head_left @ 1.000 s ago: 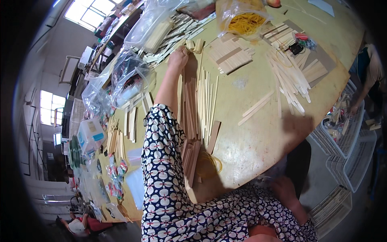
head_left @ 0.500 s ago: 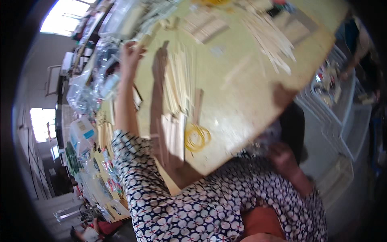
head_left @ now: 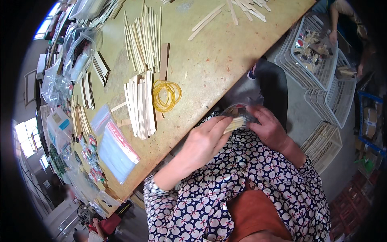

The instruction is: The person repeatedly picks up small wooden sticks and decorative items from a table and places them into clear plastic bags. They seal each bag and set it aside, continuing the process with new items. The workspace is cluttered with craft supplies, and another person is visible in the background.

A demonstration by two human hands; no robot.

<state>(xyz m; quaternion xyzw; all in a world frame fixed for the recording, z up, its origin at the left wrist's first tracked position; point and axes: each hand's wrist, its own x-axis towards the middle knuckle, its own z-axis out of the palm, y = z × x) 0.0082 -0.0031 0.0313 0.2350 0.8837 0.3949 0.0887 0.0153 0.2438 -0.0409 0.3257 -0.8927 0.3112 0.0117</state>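
Observation:
Low over my lap, beside the table edge, my two hands are close together. My left hand point(head_left: 201, 141) is closed around a small bundle of pale wooden sticks point(head_left: 234, 124). Facing it, my right hand point(head_left: 271, 130) grips a clear plastic bag point(head_left: 246, 96) at its mouth, thumb and fingers bent. The stick ends meet the bag's opening; how far they reach inside is hidden by the fingers. On the table nearby lie flat wooden craft sticks point(head_left: 141, 107) in a stack and a coil of yellow rubber bands point(head_left: 166, 97).
Thin round sticks point(head_left: 144, 40) and loose craft sticks point(head_left: 248, 9) lie farther across the table point(head_left: 201, 68). Resealable bags point(head_left: 117, 151) are near its left edge. White plastic baskets point(head_left: 314, 76) stand at right, where another person's hand point(head_left: 333, 37) reaches in.
My left hand has come back from the far left of the table to my lap, now with sticks in it. My right hand has risen slightly with the bag. The view has shifted.

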